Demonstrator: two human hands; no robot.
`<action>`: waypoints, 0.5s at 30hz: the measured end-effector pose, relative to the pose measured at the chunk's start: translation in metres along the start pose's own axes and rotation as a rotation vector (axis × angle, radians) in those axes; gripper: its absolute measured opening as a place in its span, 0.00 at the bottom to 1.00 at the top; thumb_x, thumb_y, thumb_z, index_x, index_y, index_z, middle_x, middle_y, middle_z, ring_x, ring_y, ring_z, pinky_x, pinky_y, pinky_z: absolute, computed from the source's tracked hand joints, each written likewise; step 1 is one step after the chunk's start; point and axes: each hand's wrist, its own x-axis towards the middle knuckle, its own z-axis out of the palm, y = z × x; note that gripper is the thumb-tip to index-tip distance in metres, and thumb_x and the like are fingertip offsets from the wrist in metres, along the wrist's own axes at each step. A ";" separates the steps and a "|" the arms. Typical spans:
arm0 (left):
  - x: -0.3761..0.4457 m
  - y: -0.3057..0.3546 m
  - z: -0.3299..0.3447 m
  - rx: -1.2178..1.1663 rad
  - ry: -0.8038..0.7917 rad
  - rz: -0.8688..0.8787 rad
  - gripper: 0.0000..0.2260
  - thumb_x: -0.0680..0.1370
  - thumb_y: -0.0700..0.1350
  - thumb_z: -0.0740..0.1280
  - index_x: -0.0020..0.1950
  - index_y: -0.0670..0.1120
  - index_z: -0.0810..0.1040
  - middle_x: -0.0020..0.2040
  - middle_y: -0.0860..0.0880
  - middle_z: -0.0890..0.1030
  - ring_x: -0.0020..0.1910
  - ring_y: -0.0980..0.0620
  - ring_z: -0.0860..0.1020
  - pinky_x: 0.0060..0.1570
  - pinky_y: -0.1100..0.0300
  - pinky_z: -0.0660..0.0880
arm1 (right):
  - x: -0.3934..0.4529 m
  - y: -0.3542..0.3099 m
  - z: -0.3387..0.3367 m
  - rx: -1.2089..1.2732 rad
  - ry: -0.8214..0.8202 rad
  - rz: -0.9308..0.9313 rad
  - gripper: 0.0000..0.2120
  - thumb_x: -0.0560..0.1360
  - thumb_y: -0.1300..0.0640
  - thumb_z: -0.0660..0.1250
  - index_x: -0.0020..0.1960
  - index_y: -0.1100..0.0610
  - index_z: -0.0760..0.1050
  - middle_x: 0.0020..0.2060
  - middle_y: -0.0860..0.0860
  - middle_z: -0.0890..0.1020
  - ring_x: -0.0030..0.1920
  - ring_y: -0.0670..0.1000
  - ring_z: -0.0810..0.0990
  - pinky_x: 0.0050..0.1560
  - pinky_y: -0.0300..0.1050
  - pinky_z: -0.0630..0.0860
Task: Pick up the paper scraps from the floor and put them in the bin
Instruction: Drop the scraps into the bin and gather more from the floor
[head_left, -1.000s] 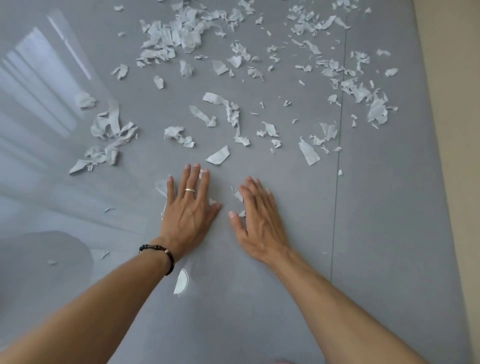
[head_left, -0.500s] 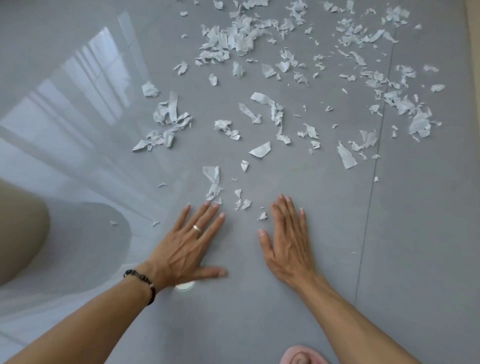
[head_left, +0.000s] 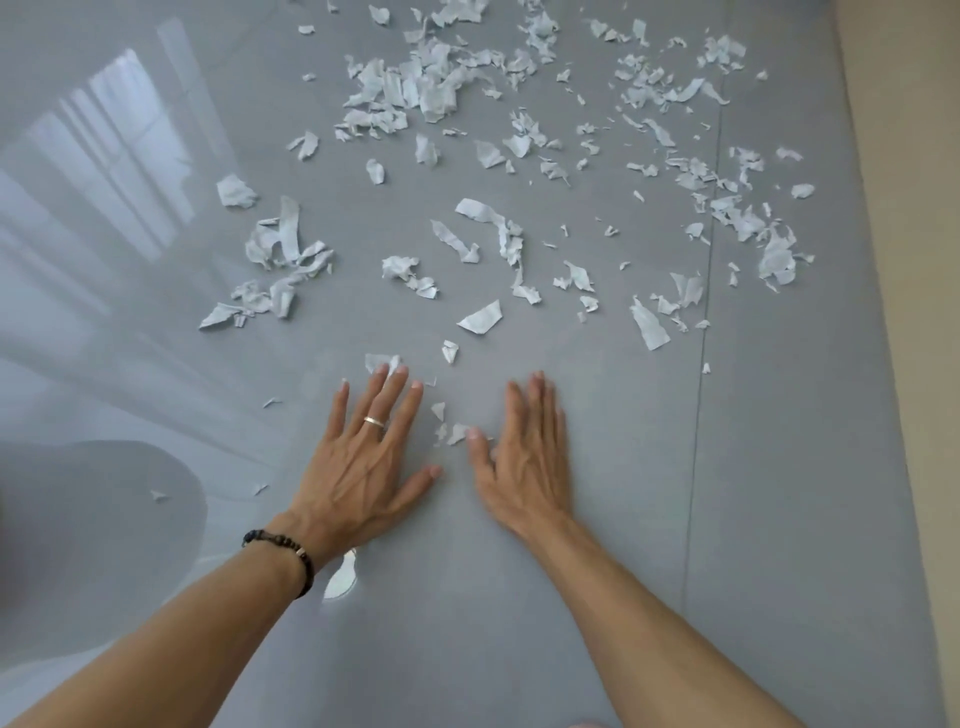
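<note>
Several torn white paper scraps (head_left: 480, 317) lie scattered over the grey floor (head_left: 597, 545), densest at the top middle (head_left: 415, 88) and at the right (head_left: 748, 218). My left hand (head_left: 363, 457) lies flat on the floor with straight spread fingers, its fingertips touching a scrap (head_left: 382, 361). My right hand (head_left: 524, 457) lies flat beside it, fingers straight and together. A few small scraps (head_left: 449, 428) sit between the two hands, near the right thumb. No bin is in view.
A beige wall (head_left: 904, 260) runs along the right edge. A floor seam (head_left: 698, 389) runs top to bottom right of my right hand. Window light reflects on the glossy floor at the left (head_left: 104, 171). A dark shadow (head_left: 93, 519) covers the lower left.
Both hands slid forward along the floor toward the scraps and came closer together. The left fingertips now touch a scrap, and small bits sit between the hands.
</note>
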 end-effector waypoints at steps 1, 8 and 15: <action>-0.012 -0.012 -0.005 -0.002 0.000 -0.022 0.39 0.75 0.65 0.57 0.77 0.42 0.55 0.77 0.42 0.55 0.77 0.45 0.50 0.73 0.41 0.48 | 0.009 -0.017 0.003 0.043 -0.060 -0.112 0.38 0.74 0.38 0.50 0.76 0.61 0.53 0.77 0.61 0.52 0.77 0.57 0.48 0.76 0.54 0.48; -0.007 -0.057 -0.009 0.081 -0.043 -0.122 0.51 0.66 0.77 0.56 0.78 0.45 0.52 0.77 0.37 0.53 0.77 0.40 0.46 0.71 0.36 0.49 | 0.068 -0.024 0.013 -0.161 -0.048 -0.345 0.49 0.66 0.27 0.58 0.76 0.54 0.49 0.77 0.59 0.48 0.77 0.61 0.41 0.73 0.66 0.41; 0.103 -0.096 -0.017 0.098 0.069 -0.460 0.51 0.63 0.80 0.52 0.78 0.53 0.45 0.78 0.41 0.40 0.74 0.33 0.38 0.67 0.29 0.42 | 0.162 -0.044 0.014 -0.205 -0.068 -0.180 0.47 0.66 0.23 0.54 0.77 0.45 0.48 0.77 0.56 0.41 0.75 0.65 0.37 0.69 0.73 0.39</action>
